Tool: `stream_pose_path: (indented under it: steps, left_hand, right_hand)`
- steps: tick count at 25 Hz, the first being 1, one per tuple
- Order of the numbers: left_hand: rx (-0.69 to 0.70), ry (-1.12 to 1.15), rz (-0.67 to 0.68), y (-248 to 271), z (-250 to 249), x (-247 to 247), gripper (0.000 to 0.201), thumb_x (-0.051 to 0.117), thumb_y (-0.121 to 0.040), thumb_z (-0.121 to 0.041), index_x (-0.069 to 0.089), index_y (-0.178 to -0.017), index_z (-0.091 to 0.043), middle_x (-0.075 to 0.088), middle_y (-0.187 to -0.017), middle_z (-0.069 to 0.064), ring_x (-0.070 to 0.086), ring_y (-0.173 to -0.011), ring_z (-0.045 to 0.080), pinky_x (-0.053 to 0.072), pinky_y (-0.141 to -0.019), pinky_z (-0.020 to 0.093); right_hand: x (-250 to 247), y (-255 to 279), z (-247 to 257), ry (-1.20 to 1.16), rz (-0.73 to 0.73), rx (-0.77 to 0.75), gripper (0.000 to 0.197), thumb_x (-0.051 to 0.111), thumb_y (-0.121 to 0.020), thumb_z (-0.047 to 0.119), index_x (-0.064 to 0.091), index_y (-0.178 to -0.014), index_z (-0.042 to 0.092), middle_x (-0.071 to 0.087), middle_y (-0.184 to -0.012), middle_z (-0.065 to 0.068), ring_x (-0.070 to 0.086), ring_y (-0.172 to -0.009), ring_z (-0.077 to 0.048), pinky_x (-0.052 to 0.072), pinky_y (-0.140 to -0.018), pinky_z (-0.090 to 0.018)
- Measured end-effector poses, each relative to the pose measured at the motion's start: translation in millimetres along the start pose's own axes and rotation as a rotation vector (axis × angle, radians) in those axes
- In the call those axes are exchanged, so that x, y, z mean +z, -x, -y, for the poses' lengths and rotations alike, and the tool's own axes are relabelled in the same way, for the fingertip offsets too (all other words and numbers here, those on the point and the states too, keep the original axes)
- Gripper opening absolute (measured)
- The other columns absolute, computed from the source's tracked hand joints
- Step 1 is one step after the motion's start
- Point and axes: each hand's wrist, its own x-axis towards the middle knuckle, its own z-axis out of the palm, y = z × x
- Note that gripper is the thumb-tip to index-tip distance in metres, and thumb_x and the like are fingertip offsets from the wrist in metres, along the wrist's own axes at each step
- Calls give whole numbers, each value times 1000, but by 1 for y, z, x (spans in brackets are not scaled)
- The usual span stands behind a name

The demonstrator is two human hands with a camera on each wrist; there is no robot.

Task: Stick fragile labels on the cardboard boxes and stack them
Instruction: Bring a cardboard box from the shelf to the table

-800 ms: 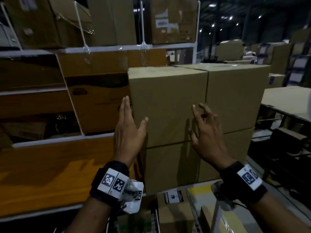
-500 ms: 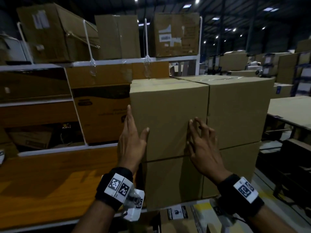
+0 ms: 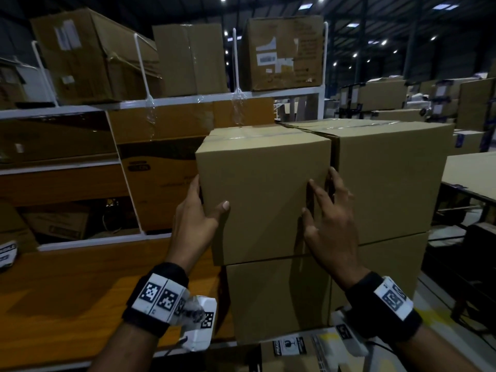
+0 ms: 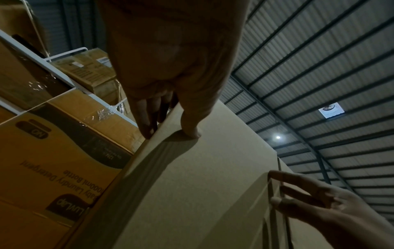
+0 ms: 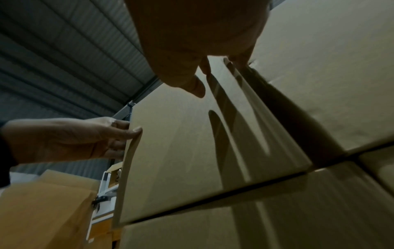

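A plain cardboard box (image 3: 263, 194) sits on top of another box (image 3: 279, 296), beside a neighbouring stack (image 3: 389, 178). The left hand (image 3: 193, 221) grips its left edge, thumb on the front. The right hand (image 3: 332, 232) has fingers (image 3: 319, 194) spread over its right edge, reaching into the gap.

Stacked along the top of a white metal shelving rack (image 3: 188, 99): three worn cartons (image 3: 281, 53), one bearing white shipping stickers. On the tier beneath, toward its right end, a printed baby laundry detergent carton (image 4: 64, 160). Beyond the rack's right edge, a flat cardboard sheet (image 3: 472, 173). Overhead, corrugated roofing (image 4: 319, 67) and ceiling lights (image 3: 355, 55).
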Motion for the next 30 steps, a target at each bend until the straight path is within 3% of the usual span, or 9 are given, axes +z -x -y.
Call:
stream_pose_path:
  steps: [5, 9, 13, 16, 19, 21, 25, 27, 30]
  left_hand:
    - [-59, 42, 35, -6, 3, -21, 77, 75, -91, -23, 33, -155, -33, 46, -138, -19, 44, -126, 4, 46, -93, 25]
    - [-258, 214, 190, -35, -15, -58, 73, 49, -89, -71, 45, -150, -31, 55, -145, -1, 57, -129, 20, 54, -96, 39]
    - [-361, 110, 189, -90, -43, -72, 100, 20, -83, -91, 44, -154, -24, 41, -159, 14, 38, -146, 36, 27, -118, 65]
    - [-473, 94, 321, -122, -54, -76, 91, 48, -86, -78, 44, -152, -14, 50, -150, 18, 45, -139, 38, 32, -117, 59]
    - [-554, 111, 459, -139, -57, -80, 72, 64, -87, -59, 55, -140, -11, 67, -125, 18, 65, -112, 32, 51, -100, 48]
    - [-583, 89, 487, -145, -55, -77, 64, 66, -89, -54, 55, -137, -14, 68, -122, 19, 66, -109, 33, 53, -98, 48]
    - [-630, 54, 496, -149, -55, -66, 58, 66, -91, -58, 56, -128, -14, 72, -118, 22, 69, -112, 36, 55, -98, 49]
    - [-659, 85, 509, -152, -57, -65, 60, 64, -92, -59, 57, -128, -11, 75, -112, 21, 73, -102, 33, 58, -93, 46]
    - [-682, 91, 529, -157, -62, -61, 61, 61, -96, -57, 56, -130, -7, 77, -97, 17, 75, -77, 26, 61, -68, 36]
  right_hand:
    - [-10, -9, 13, -314, -101, 86, 47, 68, -95, 19, 54, -141, 19, 46, -146, 2, 51, -130, -13, 52, -103, -35]
    - [-46, -44, 35, -477, -18, 229, 43, 53, -105, 41, 48, -146, 31, 58, -118, 20, 55, -102, 16, 48, -84, -12]
    - [-69, -110, 57, -615, 227, 454, 27, 49, -105, 51, 64, -117, 32, 66, -109, 5, 61, -96, -4, 51, -78, -27]
    - [-74, -170, 57, -659, 508, 706, 44, 62, -100, 38, 60, -135, 12, 62, -131, -11, 60, -116, -28, 50, -89, -39]
    - [-72, -211, 52, -570, 761, 864, 50, 68, -96, 34, 56, -136, 7, 66, -111, -14, 65, -97, -29, 53, -75, -38]
    - [-65, -222, 52, -448, 862, 898, 50, 68, -96, 36, 54, -129, 2, 66, -99, -17, 65, -93, -32, 54, -82, -42]
    - [-55, -226, 70, -293, 886, 845, 13, 60, -104, 22, 59, -105, 10, 58, -79, -12, 54, -66, -25, 47, -60, -34]
    - [-51, -229, 74, -268, 898, 869, 20, 60, -105, 23, 57, -92, 8, 59, -76, -12, 54, -64, -25, 46, -59, -35]
    - [-47, -229, 76, -252, 951, 914, 32, 63, -102, 30, 57, -121, 5, 67, -93, -18, 64, -83, -33, 50, -76, -42]
